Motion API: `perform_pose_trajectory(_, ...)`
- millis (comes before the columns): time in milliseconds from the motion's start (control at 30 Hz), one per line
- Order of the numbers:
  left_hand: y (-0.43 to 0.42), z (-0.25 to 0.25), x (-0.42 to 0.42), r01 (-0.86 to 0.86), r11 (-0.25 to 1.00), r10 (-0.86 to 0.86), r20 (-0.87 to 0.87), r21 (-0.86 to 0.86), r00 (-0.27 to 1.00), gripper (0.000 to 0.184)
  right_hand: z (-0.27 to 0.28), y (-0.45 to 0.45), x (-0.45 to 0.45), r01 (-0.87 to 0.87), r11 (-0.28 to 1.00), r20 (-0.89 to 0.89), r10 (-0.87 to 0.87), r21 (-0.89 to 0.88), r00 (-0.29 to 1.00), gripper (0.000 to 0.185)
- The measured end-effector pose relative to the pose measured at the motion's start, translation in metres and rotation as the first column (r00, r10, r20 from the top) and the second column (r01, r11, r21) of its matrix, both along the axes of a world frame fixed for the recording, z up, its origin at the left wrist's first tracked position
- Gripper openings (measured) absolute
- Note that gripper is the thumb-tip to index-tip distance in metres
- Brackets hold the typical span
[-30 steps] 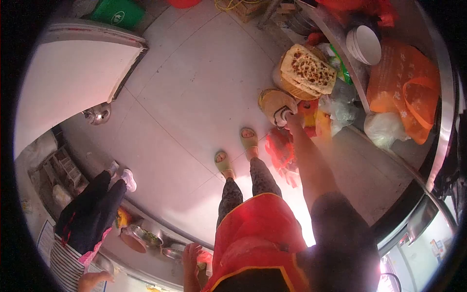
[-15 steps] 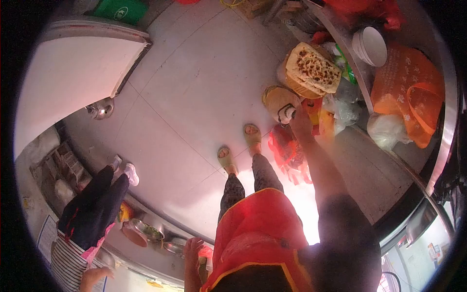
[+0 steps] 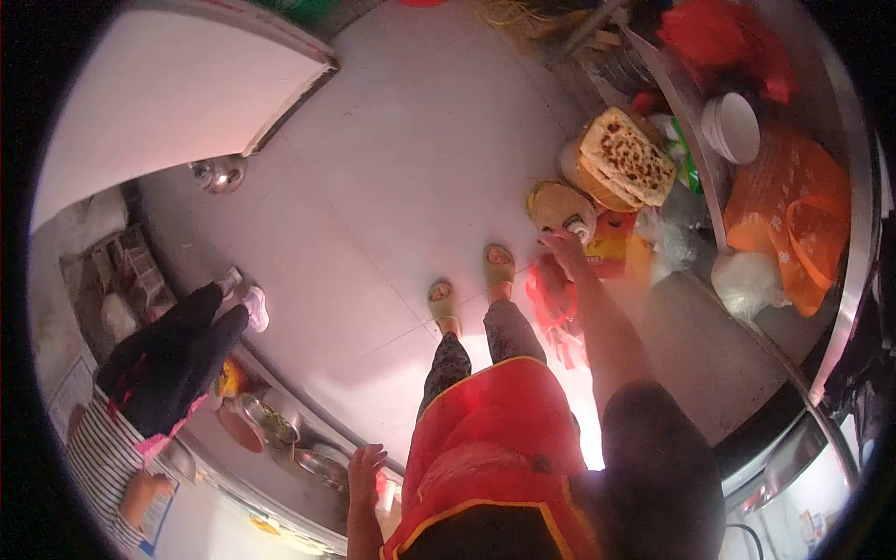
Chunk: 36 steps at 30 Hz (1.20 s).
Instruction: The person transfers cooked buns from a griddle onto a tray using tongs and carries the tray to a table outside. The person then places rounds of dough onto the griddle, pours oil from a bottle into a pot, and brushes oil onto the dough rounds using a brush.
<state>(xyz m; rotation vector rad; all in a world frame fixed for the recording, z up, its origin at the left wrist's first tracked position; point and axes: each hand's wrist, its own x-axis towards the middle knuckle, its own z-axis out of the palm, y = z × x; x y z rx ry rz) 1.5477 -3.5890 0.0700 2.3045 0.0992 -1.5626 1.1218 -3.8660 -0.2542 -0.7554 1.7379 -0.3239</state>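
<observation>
My right hand reaches out at centre right, its fingers stretched toward the near edge of a round tan item. Right beside the fingertips is a small white object; the fingers do not look wrapped round it. A red plastic bag lies just below this hand. Browned flatbread rests on a round holder behind the tan item. At the bottom, my left hand is raised beside the red apron, fingers loosely bent and apart, with nothing in it.
At the lower left stands another person, one hand at the waist. A white surface fills the upper left, above a metal kettle. White bowls and an orange bag are at the right. Metal pans stand lower left.
My right hand has come away from the white object and its fingers now extend to the left. The view has shifted, so the flatbread and bowls sit lower and further right.
</observation>
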Motion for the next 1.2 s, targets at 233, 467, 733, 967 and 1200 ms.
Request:
perform_pose_trajectory(233, 0.074, 0.014, -0.036, -0.238, 0.966, 0.241, 0.017, -0.102, 0.97, 0.026, 0.103, -0.007, 0.042, -0.556, 0.83, 0.122, 0.547, 0.05, 0.828, 0.031)
perform_pose_trajectory(467, 0.147, 0.029, -0.064, -0.35, 0.876, 0.373, 0.003, -0.332, 0.928, 0.03, 0.305, 0.084, 0.149, -0.846, 0.477, 0.118, 0.879, -0.238, 0.462, 0.047)
perform_pose_trajectory(733, 0.297, -0.016, -0.041, -0.524, 0.636, 0.603, -0.059, -0.566, 0.795, 0.029, 0.444, 0.253, 0.294, -0.88, -0.14, 0.005, 0.987, -0.455, -0.159, 0.044)
perform_pose_trajectory(967, 0.45, -0.022, 0.012, -0.476, 0.444, 0.778, 0.063, -0.759, 0.625, 0.051, 0.605, 0.434, 0.437, -0.713, -0.346, 0.075, 0.87, -0.61, -0.487, 0.029)
perform_pose_trajectory(1200, 0.601, 0.035, 0.055, -0.495, -0.546, 0.69, -0.698, -0.676, 0.193, 0.06, 0.74, 0.635, 0.536, -0.535, -0.424, 0.241, 0.573, -0.731, -0.783, 0.042)
